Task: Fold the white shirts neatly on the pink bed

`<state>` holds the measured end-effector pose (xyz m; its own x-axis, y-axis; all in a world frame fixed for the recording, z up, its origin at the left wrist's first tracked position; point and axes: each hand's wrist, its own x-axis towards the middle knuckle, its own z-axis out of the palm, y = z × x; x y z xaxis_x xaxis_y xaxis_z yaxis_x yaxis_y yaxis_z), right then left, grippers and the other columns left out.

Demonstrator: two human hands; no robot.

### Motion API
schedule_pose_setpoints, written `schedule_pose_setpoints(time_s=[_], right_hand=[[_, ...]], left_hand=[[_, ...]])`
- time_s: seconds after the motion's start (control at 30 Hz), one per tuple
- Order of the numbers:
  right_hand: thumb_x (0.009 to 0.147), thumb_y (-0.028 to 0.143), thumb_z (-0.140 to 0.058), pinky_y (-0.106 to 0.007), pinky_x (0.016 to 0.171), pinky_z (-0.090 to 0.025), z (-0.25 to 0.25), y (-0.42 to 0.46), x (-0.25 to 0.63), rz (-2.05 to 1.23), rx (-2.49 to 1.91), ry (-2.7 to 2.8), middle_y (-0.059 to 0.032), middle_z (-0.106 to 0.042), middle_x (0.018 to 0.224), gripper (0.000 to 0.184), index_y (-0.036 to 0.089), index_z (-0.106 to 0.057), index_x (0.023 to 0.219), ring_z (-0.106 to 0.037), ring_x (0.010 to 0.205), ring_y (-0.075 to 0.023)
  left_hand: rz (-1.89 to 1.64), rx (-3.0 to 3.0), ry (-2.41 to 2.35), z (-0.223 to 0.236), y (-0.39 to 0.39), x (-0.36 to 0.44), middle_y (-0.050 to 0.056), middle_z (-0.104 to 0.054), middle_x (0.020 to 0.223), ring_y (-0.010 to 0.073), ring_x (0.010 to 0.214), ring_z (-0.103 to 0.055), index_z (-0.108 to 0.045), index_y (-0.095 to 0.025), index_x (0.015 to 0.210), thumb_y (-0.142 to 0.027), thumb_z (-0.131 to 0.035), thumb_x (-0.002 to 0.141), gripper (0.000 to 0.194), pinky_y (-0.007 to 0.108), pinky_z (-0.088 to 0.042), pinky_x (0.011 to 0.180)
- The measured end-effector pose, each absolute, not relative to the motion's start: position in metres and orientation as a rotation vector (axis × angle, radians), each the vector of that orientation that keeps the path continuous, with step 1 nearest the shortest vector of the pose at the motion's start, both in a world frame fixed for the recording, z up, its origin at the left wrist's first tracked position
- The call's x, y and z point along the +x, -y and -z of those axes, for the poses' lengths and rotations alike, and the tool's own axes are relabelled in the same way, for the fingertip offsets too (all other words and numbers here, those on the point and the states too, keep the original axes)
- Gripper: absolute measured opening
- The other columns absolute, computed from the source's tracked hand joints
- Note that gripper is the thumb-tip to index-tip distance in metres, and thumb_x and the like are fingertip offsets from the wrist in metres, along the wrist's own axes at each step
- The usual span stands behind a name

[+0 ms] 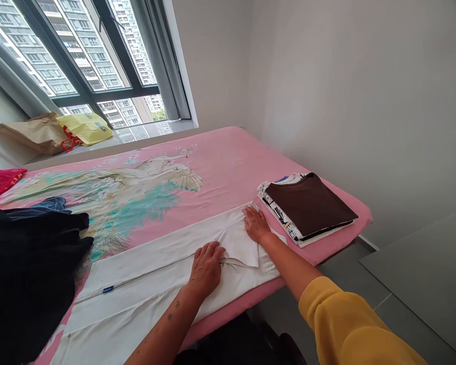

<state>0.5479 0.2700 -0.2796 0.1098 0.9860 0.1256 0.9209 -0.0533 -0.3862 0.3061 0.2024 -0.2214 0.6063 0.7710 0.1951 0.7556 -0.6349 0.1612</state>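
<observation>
A white garment (152, 274) lies stretched along the near edge of the pink bed (220, 167). My left hand (206, 267) rests flat on it, fingers spread, pressing a folded flap near its right end. My right hand (256, 223) lies flat with fingers stretched on the far corner of the same flap. Neither hand holds anything. Just right of my right hand sits a stack of folded clothes (306, 208) with a brown shirt on top.
A heap of dark clothes (26, 268) covers the bed's left side, with a red cloth (0, 181) behind it. A brown paper bag (34, 133) and a yellow bag (85, 126) lie on the window sill. A white wall runs along the right.
</observation>
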Motion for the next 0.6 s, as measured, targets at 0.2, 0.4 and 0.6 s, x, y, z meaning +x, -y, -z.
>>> schedule_pose_setpoints(time_s=[0.2, 0.4, 0.6], right_hand=[[0.091, 0.019, -0.032, -0.042, 0.114, -0.009, 0.270, -0.272, 0.550, -0.307, -2.010, 1.856, -0.0073, -0.034, 0.148, 0.046, 0.016, -0.042, 0.136, -0.023, 0.138, -0.0186], [0.088, 0.017, -0.035, -0.033, 0.108, -0.027, 0.231, -0.245, 0.533, -0.350, -1.865, 1.864, -0.0061, -0.054, 0.130, 0.036, 0.018, -0.054, 0.119, -0.044, 0.123, -0.0146], [0.071, 0.018, -0.055, -0.034, 0.098, -0.040, 0.219, -0.160, 0.509, -0.452, -1.365, 2.134, -0.0079, -0.060, 0.111, 0.041, 0.017, -0.054, 0.112, -0.052, 0.108, -0.0201]], left_hand=[[-0.431, 2.671, -1.147, 0.214, -0.196, 0.305, 0.003, -0.066, 0.101, 0.0188, 0.098, -0.058, -0.062, -0.028, 0.104, -0.004, -0.042, 0.070, 0.046, 0.039, -0.035, 0.096], [-0.503, 2.663, -1.173, 0.206, -0.195, 0.298, 0.005, -0.062, 0.116, 0.0207, 0.112, -0.053, -0.060, -0.024, 0.110, -0.006, -0.043, 0.071, 0.047, 0.038, -0.036, 0.096], [-0.417, 2.725, -1.213, 0.222, -0.203, 0.285, 0.004, -0.057, 0.128, 0.0206, 0.127, -0.043, -0.055, -0.024, 0.119, 0.004, -0.038, 0.067, 0.062, 0.042, -0.029, 0.103]])
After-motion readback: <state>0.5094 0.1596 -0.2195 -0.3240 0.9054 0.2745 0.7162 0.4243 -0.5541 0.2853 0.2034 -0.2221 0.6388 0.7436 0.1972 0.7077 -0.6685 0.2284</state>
